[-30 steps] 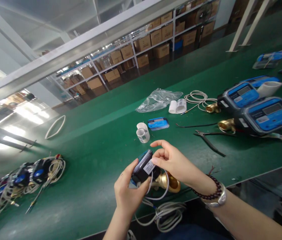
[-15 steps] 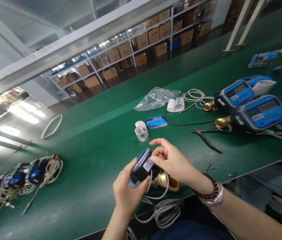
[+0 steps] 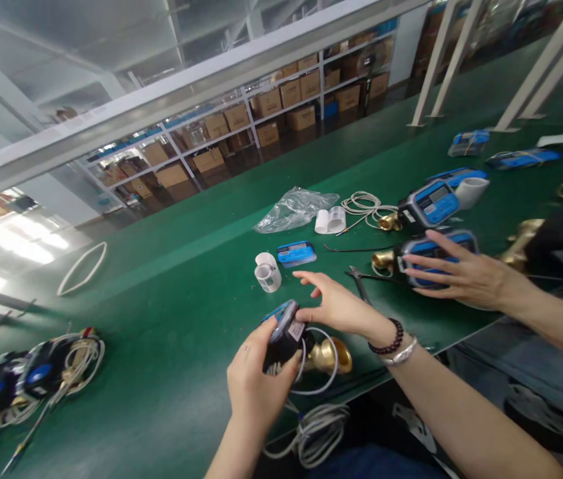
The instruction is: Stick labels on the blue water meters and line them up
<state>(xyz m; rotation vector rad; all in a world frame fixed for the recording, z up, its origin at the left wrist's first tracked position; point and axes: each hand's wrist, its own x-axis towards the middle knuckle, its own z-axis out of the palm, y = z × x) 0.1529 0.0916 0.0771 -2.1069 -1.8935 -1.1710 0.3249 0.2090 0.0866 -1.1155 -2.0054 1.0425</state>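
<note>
Green bench everywhere you look, filling most of the view, and beyond it a rack stacked with cartons. Over on the left, a cluster of cabled meters, blue caps showing. Here's the main action: a black meter with a brass fitting, tilted near the bench's front edge. The left hand has it, thumb and fingers closed firmly around the body. The right hand is half open, index lifted away from the thumb, nothing seen in its grasp, thumb tip right at the meter's side! Off to the right, a co-worker's hand spreads flat over another meter. Beyond the hands lies a crumpled plastic bag; nearer, a grey cable coil sits below the held meter. Then pliers beyond the right wrist, a blue panel, a label roll just beside it, and smallest, the white sticker on the held meter, right by that thumb.
</note>
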